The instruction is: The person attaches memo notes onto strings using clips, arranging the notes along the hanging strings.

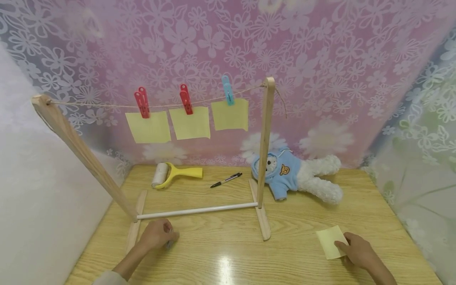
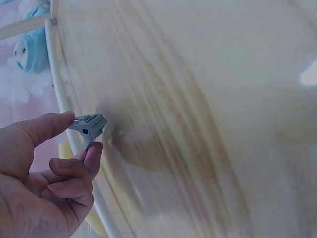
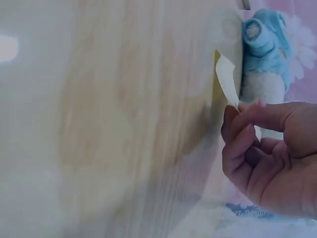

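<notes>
My left hand [image 1: 159,234] pinches a grey clothespin [image 2: 88,128] between thumb and fingers, low over the table near the rack's left foot. In my right hand [image 1: 359,250], at the front right, a yellow sticky note [image 1: 329,242] is held by its edge between thumb and fingers. Across the wooden rack runs a string [image 1: 114,105]. Three yellow notes hang from it: the left note [image 1: 149,128] under a red clothespin [image 1: 142,103], the middle note [image 1: 191,124] under another red clothespin [image 1: 185,99], and the right note [image 1: 230,116] under a blue clothespin [image 1: 227,90].
The rack's right post [image 1: 265,146] and white crossbar [image 1: 199,210] stand between the hands and the back of the table [image 1: 285,253]. Behind lie a yellow-handled lint roller [image 1: 183,172] and a pen [image 1: 226,180]. A white teddy bear [image 1: 285,170] in a blue hoodie lies right of the post.
</notes>
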{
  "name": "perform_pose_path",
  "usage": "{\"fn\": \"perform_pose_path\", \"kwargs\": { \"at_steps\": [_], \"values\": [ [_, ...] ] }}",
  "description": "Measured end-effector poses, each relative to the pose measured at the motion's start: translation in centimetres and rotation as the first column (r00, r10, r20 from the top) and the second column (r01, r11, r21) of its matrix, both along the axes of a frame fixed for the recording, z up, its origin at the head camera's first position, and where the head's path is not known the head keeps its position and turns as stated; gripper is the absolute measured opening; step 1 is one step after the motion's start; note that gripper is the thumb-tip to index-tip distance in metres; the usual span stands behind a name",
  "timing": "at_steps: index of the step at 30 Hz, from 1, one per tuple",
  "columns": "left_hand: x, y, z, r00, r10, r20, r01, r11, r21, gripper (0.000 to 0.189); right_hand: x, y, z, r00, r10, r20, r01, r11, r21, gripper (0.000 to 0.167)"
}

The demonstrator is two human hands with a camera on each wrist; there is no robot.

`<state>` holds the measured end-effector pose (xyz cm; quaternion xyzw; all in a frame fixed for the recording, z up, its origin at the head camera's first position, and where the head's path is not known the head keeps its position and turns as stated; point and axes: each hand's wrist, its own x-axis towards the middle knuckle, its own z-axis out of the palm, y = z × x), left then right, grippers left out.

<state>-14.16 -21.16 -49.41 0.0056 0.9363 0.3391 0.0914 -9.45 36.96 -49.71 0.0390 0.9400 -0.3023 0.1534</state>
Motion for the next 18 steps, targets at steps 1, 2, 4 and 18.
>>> {"fn": "perform_pose_path", "kwargs": {
  "at_steps": [1,2,4,18],
  "values": [
    [-0.1,-0.1,0.1,1.0,-0.006,-0.006,0.006,1.0,0.004,0.024,-0.1,-0.2,0.1,1.0,-0.002,-0.006,0.002,0.999,-0.048,0.023],
    [-0.1,-0.1,0.3,1.0,-0.011,-0.006,0.011,1.0,0.008,0.023,-0.1,-0.4,0.2,1.0,0.01,-0.018,-0.012,0.995,-0.096,0.025],
    [-0.3,-0.2,0.6,1.0,-0.024,-0.005,0.024,0.999,0.022,0.021,-0.4,-1.0,0.6,0.999,0.038,-0.03,-0.043,0.98,-0.193,0.027],
    [-1.1,-0.3,4.0,0.993,-0.101,-0.061,0.106,0.991,0.084,0.029,-1.9,-8.0,2.1,0.979,0.139,-0.15,-0.199,0.817,-0.542,0.034]
  ]
}}
